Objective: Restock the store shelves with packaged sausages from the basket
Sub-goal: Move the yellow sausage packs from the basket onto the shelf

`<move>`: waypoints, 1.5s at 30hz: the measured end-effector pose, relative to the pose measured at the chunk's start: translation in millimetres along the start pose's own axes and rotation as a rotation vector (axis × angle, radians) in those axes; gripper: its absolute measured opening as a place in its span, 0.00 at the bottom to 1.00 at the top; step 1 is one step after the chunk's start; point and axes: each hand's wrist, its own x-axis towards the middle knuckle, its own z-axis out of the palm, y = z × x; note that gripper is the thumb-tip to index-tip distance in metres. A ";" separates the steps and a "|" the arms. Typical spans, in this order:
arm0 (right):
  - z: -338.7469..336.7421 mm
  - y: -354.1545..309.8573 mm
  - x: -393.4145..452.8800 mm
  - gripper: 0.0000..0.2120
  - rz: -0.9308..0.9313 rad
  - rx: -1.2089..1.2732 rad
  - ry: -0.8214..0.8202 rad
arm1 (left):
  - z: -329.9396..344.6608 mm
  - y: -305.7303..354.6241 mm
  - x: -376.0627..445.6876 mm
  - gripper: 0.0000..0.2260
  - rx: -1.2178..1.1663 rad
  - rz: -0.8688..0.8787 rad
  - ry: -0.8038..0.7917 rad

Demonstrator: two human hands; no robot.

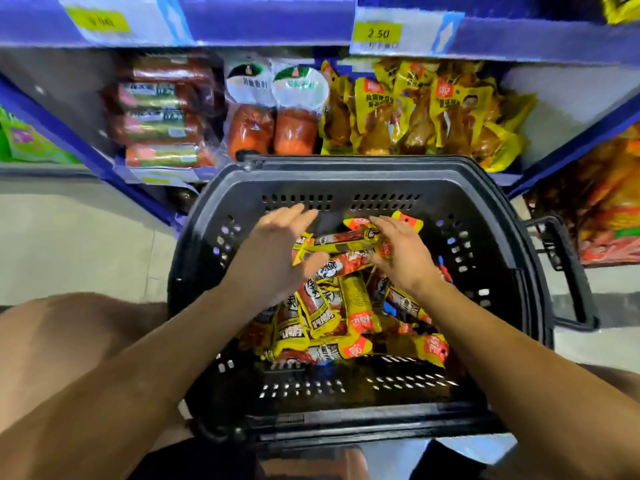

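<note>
A black plastic basket (pixel 485 216) stands on the floor in front of the shelf, with several yellow and red sausage packets (pixel 356 306) piled inside. A small bundle of sausage packets (pixel 346 239) is held between both hands above the pile. My left hand (pixel 277 251) presses the bundle's left end with fingers spread. My right hand (pixel 401 251) grips its right end. Behind the basket, the shelf (pixel 166 174) carries red sausage packs (pixel 159 112) at the left.
Two round-labelled orange meat packs (pixel 273 109) and yellow chicken-leg bags (pixel 429 109) fill the shelf's middle and right. A yellow price tag reading 2.50 (pixel 377 32) hangs above. More red-orange packets (pixel 602 209) sit at the right. My knees are at the lower corners.
</note>
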 end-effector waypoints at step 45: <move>-28.9 -2.7 -57.1 0.24 -0.095 0.180 0.178 | 7.0 -15.4 13.9 0.16 -0.858 -0.389 -0.022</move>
